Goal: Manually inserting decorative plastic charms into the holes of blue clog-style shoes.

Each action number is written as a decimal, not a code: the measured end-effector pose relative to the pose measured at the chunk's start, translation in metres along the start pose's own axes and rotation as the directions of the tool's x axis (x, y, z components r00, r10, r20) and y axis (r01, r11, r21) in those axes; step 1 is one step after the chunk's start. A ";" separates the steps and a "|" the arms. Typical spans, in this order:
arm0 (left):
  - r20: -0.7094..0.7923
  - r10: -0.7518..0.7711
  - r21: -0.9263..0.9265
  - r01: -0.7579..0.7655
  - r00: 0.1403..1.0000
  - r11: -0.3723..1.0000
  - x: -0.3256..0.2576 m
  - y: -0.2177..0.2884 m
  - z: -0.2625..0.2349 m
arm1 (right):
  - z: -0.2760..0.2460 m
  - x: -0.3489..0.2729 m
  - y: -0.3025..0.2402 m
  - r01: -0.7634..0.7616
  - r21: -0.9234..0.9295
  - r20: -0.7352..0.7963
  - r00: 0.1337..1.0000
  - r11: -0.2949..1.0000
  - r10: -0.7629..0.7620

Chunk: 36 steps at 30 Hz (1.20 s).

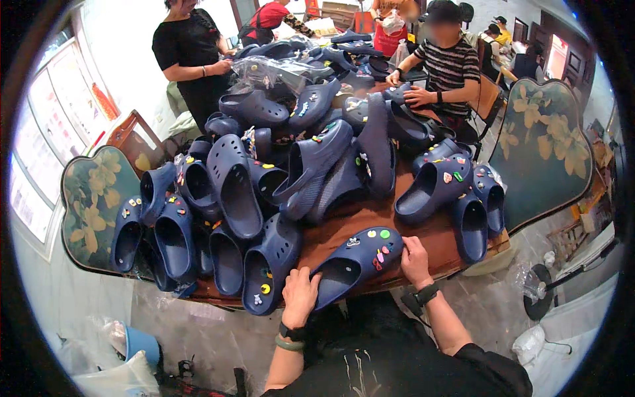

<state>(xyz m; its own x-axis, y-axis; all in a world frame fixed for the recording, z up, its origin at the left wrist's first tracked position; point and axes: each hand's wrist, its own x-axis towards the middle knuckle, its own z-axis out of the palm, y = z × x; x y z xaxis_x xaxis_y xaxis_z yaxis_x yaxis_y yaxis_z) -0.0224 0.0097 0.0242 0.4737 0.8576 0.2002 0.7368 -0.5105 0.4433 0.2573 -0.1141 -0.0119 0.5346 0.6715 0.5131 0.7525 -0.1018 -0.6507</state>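
One navy clog (360,259), between both hands (300,295) (415,262)

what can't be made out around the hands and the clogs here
All in the head view:
Sole of the clog between left hand and right hand: hidden by its upper.
Tabletop beneath the pile of clogs: covered by them.
Far clogs: surface details too small.
Standing person: head cut off by the top edge.

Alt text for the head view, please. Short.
Left grip at the heel and right grip at the toe, a person handles a navy clog dotted with colourful charms at a brown table. Similar clogs lie heaped beyond; other people are around the far side.
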 end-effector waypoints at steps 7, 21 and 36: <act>-0.009 0.027 -0.005 -0.027 1.000 1.000 0.000 0.000 -0.003 | -0.004 0.002 -0.007 -0.014 0.018 0.011 1.000 1.000 0.014; -0.013 0.045 -0.056 -0.045 0.999 0.997 -0.003 -0.005 -0.004 | -0.002 0.002 -0.005 -0.032 0.003 0.035 0.999 0.999 0.032; 0.581 0.030 -0.800 0.564 0.813 0.204 0.004 0.025 -0.078 | -0.001 -0.001 0.002 0.057 -0.044 0.068 0.996 0.997 -0.054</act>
<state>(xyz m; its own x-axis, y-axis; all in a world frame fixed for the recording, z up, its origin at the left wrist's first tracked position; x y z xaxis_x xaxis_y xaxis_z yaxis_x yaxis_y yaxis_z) -0.0397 0.0057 0.1046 0.6879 0.6457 -0.3314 0.0317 0.4294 0.9025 0.2590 -0.1152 -0.0135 0.4663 0.7241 0.5082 0.7978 -0.0960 -0.5952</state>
